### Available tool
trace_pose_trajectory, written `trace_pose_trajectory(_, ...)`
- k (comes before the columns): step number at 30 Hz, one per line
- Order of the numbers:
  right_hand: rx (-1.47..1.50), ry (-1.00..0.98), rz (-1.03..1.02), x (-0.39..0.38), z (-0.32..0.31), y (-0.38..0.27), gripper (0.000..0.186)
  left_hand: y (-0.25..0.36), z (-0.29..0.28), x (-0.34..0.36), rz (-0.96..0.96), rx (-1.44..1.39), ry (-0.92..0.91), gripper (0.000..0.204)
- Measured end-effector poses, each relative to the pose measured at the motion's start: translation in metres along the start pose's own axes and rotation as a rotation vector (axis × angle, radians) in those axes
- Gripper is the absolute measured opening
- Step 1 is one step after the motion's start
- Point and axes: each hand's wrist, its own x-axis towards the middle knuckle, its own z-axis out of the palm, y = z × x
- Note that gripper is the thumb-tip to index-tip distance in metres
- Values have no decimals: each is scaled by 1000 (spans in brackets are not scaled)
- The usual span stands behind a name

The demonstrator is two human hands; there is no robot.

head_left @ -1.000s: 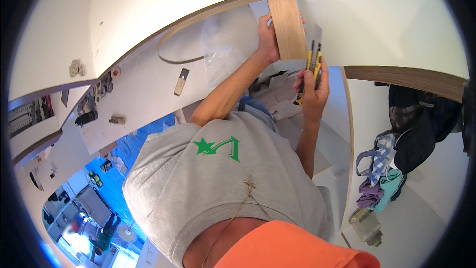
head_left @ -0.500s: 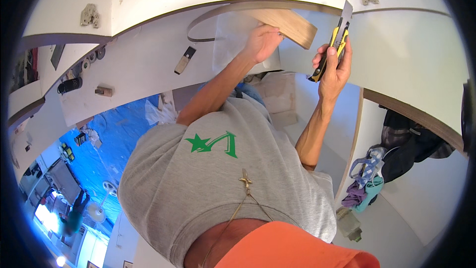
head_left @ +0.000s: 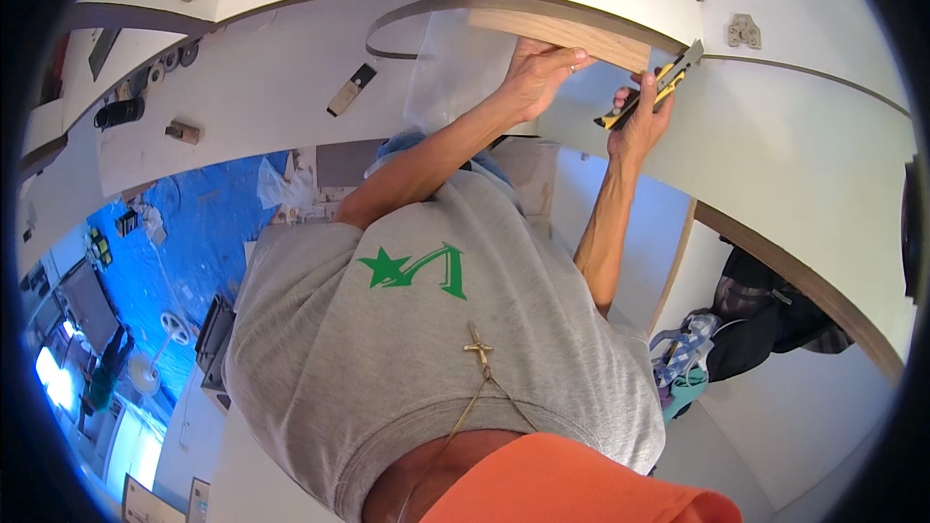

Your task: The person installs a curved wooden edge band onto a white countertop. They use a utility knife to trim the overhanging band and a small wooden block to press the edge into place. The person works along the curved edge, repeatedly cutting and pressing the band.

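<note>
My left hand is closed on a flat wooden block, with its fingertips along the lower side. The block lies along the brown edge of a white panel. My right hand grips a black and yellow utility knife. Its wide blade is out and touches or nearly touches the panel edge, just right of the block's end. A thin brown strip of edging curls loose from that edge on the left. Behind my left hand hangs a translucent sheet.
On the white surface to the left lie a small dark-and-tan tool, a small metal-and-wood piece and a black cylinder. Metal hinges sit on the white panels. Clothes and a dark bag lie in the compartment at right.
The knife has come down and tilted rightward, its blade now at the panel edge. The wooden block has levelled out along that edge, and my left hand has shifted right with it.
</note>
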Motion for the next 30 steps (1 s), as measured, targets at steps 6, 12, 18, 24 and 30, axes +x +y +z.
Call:
trace_pose_trajectory(6,76,-1,-16,29,0,5,34,-13,-19,7,104,214,-99,38)
trace_pose_trajectory(12,140,-82,-10,39,-2,7,39,-23,-34,12,208,80,-106,51)
trace_pose_trajectory(18,-95,-70,-108,43,-25,4,28,-5,-20,28,-23,-531,-108,66)
trace_pose_trajectory(24,-474,-493,-255,31,-53,-74,26,-1,-6,32,-16,-488,-74,68)
trace_pose_trajectory(30,-1093,-810,-425,31,20,-136,26,6,-2,30,-27,-501,-42,70)
